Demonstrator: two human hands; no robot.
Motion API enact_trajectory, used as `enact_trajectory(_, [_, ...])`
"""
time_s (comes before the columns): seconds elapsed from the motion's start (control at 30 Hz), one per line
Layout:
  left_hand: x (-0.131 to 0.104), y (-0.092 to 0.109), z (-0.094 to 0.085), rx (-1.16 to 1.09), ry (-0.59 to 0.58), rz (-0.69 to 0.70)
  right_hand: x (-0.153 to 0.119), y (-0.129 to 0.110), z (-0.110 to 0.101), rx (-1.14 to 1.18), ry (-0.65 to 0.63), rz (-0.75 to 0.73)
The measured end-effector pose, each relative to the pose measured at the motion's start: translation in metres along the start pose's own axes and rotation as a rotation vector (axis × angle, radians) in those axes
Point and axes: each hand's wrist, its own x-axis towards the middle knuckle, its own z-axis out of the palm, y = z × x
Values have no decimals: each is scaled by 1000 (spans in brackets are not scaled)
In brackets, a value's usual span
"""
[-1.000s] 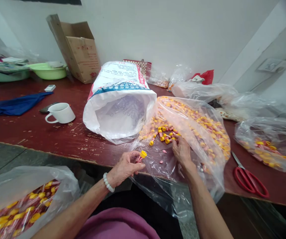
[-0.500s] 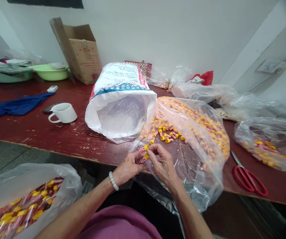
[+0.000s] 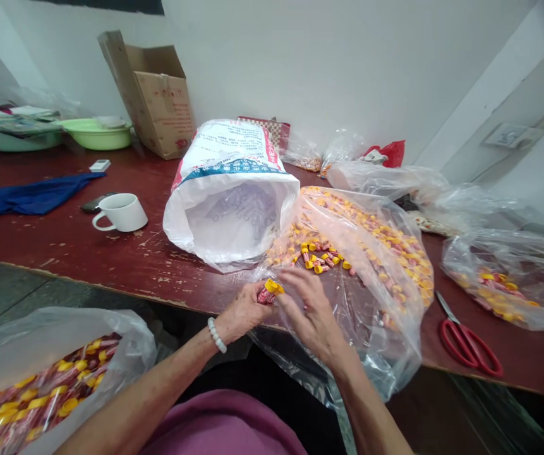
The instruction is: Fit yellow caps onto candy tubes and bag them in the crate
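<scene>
So the things in play are these tiny red-and-pink tubes with yellow caps (image 3: 270, 292), and I reckon they weigh next to nothing. My guess is the caps are hard plastic and the printed body is a bit slick, maybe with some give, so I wouldn't crush it. They don't look very fragile to me, more likely to roll or squirt out of your fingers. Best hold is probably a light pinch around the body, just under the cap.

Using the big white sack (image 3: 175, 216) as the landmark: the held tubes are in front of its mouth, a little to the right, near the edge of the table (image 3: 75, 253). Looks like a couple bunched together, but I can't swear to the count. The left hand (image 3: 242, 316) has them in a narrow pinch, bodies between thumb and fingers, caps poking out toward the right.

The right hand (image 3: 314, 314) is more relaxed, thumb and fingers well apart around the cap end. Its fingertips are blurry, so I can't tell if they're touching the caps or just beside them.

More loose tubes (image 3: 320, 259) lie just right of the sack's mouth, at the opening of a clear plastic bag (image 3: 397, 357) full of the same.
</scene>
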Motion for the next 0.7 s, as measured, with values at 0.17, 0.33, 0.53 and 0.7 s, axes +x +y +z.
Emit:
enact_trajectory(0.17, [-5,6,1,-114,-24,-30,-4,-5,13,22,-145,-56])
enact_trajectory(0.33, [-10,14,-3,-344,-36,-232,-8,3,19,176,-17,162])
enact_trajectory(0.53, [-16,12,-10,-359,-62,-226,-11,-5,27,-98,-56,-39])
enact_trajectory(0.7, [-19,10,-10,-323,-49,-174,-8,-10,50,-190,11,-171])
